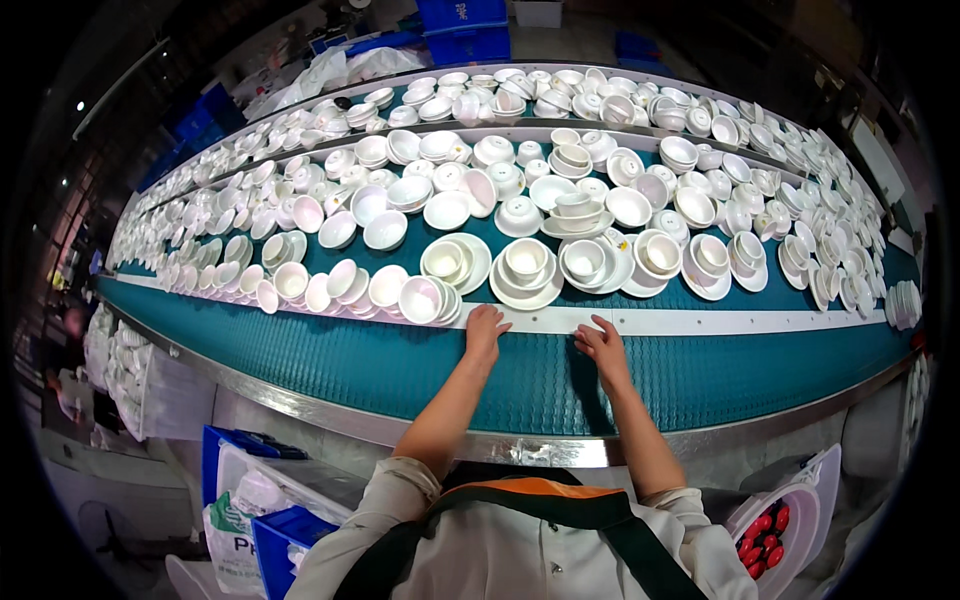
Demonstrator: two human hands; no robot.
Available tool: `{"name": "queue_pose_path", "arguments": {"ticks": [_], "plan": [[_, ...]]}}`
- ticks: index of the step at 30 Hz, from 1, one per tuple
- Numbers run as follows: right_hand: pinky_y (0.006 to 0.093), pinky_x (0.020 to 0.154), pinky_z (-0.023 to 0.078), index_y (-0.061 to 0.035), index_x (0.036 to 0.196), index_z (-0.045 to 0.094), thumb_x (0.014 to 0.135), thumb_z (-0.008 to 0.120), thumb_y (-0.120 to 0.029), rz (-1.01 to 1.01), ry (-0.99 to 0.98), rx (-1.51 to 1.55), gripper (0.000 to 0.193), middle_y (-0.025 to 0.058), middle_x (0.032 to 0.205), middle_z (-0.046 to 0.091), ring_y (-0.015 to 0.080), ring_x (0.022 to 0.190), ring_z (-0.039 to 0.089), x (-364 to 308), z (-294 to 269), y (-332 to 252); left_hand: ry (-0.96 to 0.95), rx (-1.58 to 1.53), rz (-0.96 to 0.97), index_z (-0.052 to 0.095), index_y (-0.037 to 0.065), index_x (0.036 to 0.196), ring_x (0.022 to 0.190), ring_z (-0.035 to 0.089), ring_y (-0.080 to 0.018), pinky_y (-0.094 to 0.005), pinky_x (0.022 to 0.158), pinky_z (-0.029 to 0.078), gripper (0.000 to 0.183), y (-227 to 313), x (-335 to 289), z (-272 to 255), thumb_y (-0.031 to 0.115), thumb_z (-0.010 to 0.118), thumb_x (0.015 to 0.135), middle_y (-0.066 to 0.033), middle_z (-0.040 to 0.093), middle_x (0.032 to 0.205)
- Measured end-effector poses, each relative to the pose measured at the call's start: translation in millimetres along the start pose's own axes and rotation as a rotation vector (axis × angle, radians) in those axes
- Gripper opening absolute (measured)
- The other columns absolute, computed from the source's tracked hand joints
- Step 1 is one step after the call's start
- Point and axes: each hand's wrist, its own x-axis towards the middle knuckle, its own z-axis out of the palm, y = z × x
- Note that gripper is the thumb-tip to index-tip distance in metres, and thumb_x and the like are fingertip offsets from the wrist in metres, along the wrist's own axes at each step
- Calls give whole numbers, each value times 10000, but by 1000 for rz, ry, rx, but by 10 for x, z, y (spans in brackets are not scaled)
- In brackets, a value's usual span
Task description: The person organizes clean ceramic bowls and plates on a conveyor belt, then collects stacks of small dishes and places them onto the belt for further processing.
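Note:
My left hand (484, 334) rests at the white divider rail (650, 322), fingers slightly bent and apart with nothing in them. Just beyond it lies a row of tilted white bowls (420, 299), and a bowl-and-plate stack (525, 277) stands a little to its right. To the right, my right hand (603, 351) hovers over the near green belt (530, 385), its fingers spread and holding nothing. Beyond the rail from that hand are more white stacks, such as a small bowl (584, 262) set on wider dishes.
Past the rail, a green conveyor carries many white bowls, cups and plates, with a second dish-covered lane (570, 95) behind. Near the metal edge (520, 449) stand a bin of red and black objects (762, 540) and blue crates (290, 535). More blue crates (465, 30) sit at the back.

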Motion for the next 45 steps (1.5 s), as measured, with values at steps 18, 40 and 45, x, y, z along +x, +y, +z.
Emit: {"name": "queue_pose_path", "arguments": {"ticks": [18, 40, 45], "plan": [[276, 681, 461, 48, 1011, 446, 819, 466, -90, 313, -229, 103, 237, 123, 868, 542, 190, 787, 550, 1056, 1626, 578, -390, 1781, -11, 608, -20, 799, 648, 599, -232, -306, 587, 486, 202, 2394, 1411, -309, 73, 449, 718, -156, 612, 737], [300, 492, 523, 77, 902, 456, 715, 528, 3, 169, -200, -274, 214, 169, 774, 557, 262, 601, 604, 1698, 1416, 897, 731, 1809, 149, 283, 232, 1306, 1276, 154, -226, -336, 1031, 140, 653, 3887, 4226, -5008, 65, 502, 714, -30, 208, 1378], [292, 468, 519, 55, 914, 450, 730, 510, -30, 210, -19, -368, 211, 164, 792, 553, 243, 581, 592, 1561, 1552, 589, 494, 1606, -92, 401, 176, 1120, 1069, 309, -205, -338, 907, 264, 453, 3549, 4598, -4272, 94, 548, 700, -52, 352, 1174]]}}
